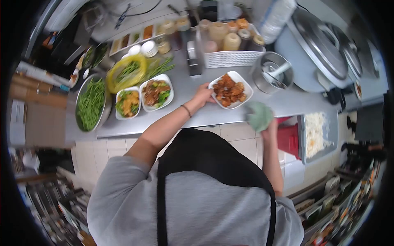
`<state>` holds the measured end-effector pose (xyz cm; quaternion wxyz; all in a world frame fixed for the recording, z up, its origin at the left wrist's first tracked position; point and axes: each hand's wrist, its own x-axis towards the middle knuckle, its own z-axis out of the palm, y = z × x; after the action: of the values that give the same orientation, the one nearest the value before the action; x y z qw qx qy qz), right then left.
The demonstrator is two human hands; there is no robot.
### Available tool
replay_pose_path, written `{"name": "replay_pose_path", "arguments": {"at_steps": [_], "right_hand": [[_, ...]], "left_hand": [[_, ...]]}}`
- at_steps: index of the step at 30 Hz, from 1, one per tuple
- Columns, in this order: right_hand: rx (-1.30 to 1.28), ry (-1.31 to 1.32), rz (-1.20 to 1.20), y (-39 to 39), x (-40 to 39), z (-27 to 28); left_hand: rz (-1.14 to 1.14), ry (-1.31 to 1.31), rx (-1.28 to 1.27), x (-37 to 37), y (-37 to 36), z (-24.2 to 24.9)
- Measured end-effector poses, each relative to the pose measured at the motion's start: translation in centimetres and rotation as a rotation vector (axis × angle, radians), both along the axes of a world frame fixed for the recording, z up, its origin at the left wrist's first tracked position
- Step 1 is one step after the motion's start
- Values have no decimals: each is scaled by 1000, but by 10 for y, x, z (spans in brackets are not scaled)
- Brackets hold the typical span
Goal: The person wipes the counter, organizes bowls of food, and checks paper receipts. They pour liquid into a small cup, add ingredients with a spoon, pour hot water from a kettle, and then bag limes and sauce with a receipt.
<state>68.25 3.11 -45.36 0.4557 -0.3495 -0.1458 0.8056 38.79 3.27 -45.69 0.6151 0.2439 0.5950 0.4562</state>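
My left hand [204,94] grips the left rim of a white square bowl [249,91] filled with browned, glazed-looking chunks of food [228,91]. The bowl is at the counter's front edge; whether it rests on the metal is hard to tell. To its right, my right hand [269,128] holds a green cloth [259,116], blurred by motion, just off the counter edge. Farther left on the counter are two white bowls: one with meat and greens [156,93], the other with orange-yellow pieces over greens [128,103].
A metal bowl of green stalks [91,104] and a yellow bag of greens [127,69] stand left. Behind are a white basket of sauce bottles [234,60] and a steel pot with utensils [272,73]. A large lidded cooker [312,45] is right; a grey tub [320,137] sits below.
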Motion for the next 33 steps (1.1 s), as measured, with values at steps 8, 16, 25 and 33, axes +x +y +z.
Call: {"name": "replay_pose_path", "arguments": {"at_steps": [8,16,25,33], "right_hand": [[744,-2149,-22,117,103,-78],[1324,-1877,52,18,5,-77],[1522,-1064,487,-98,-205,-37],[231,-423,467,-75,-332,-52]], "left_hand": [[115,-296,67,19,1,-15],[-321,-92,23,-56,-113,20],[737,-55,-17,-245,-306,5],[654,-203,96,-319,-295,10]]}}
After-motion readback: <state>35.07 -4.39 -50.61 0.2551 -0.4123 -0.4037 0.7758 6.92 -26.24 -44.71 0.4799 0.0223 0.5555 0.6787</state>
